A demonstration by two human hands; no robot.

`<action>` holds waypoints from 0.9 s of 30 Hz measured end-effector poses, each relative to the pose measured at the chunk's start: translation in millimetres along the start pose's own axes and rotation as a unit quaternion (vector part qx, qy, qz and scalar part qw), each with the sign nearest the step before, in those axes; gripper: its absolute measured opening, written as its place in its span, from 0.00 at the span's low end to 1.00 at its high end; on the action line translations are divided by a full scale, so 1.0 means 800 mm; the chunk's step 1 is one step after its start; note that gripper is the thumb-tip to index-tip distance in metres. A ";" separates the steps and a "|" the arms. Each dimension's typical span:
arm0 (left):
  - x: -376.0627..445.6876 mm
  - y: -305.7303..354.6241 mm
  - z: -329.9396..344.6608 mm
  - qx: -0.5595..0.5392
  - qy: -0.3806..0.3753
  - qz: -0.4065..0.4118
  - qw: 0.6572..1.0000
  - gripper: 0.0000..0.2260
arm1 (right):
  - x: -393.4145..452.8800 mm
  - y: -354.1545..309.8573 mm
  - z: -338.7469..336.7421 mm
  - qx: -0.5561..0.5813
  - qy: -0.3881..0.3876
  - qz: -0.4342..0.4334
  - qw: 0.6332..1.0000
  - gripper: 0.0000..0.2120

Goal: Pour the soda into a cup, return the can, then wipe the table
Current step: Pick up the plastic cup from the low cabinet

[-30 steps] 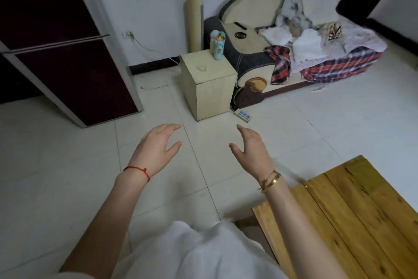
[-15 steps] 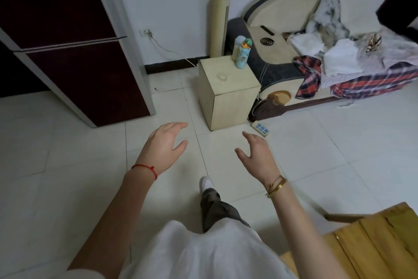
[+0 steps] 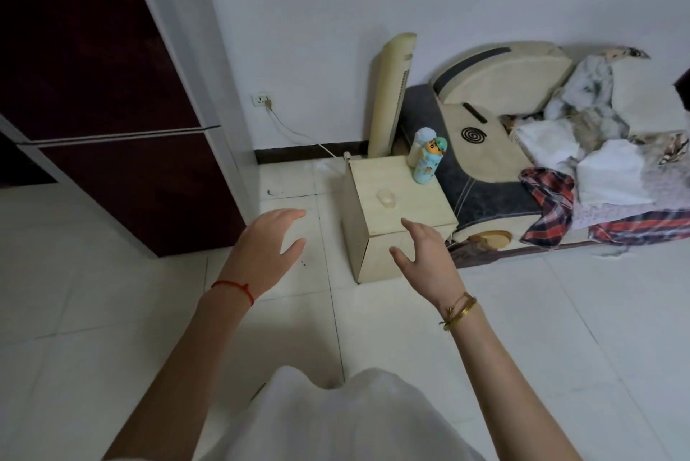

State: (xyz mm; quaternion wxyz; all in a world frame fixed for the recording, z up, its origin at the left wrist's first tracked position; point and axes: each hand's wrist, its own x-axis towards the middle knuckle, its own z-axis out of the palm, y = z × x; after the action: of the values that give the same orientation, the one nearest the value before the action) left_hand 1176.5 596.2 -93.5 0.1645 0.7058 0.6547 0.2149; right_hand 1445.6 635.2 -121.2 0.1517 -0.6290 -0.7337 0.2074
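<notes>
1. Head view: the left hand [image 3: 267, 249] and right hand [image 3: 425, 261] are held out over the floor [image 3: 560, 311], fingers relaxed, holding nothing.
2. The right hand is in front of the small cabinet [image 3: 395, 210].
3. A clear cup [image 3: 385, 197] stands on the cabinet top; two bottles [image 3: 425, 158] stand at its far corner.
4. No soda can is in sight.

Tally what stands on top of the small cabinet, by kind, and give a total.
Bottles: 2, a blue cartoon bottle and a white bottle behind it
Clear cups: 1, the clear cup
Total: 3 on the cabinet
</notes>
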 end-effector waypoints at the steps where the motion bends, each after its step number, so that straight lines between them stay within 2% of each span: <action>1: 0.016 -0.005 0.001 0.004 -0.003 0.000 1.000 0.20 | 0.016 -0.001 0.000 0.003 -0.005 0.000 1.000 0.28; 6: 0.101 -0.029 0.005 0.010 -0.027 -0.010 1.000 0.21 | 0.091 0.002 0.006 0.003 -0.019 0.020 1.000 0.27; 11: 0.204 -0.062 0.011 0.002 -0.062 0.028 0.998 0.21 | 0.163 0.005 0.019 0.003 -0.009 0.067 0.998 0.27; 18: 0.369 -0.108 -0.006 0.009 -0.125 0.108 0.986 0.21 | 0.272 -0.023 0.042 0.022 0.035 0.164 0.986 0.27; 27: 0.553 -0.153 -0.012 0.026 -0.213 0.232 0.949 0.22 | 0.371 -0.061 0.068 0.049 0.104 0.294 0.949 0.27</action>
State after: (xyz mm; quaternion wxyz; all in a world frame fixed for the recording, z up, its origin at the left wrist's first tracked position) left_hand 1089.2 1046.2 -108.9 0.2267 0.8718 0.4278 0.0747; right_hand 1328.9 915.9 -155.3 0.1903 -0.8269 -0.4849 0.2117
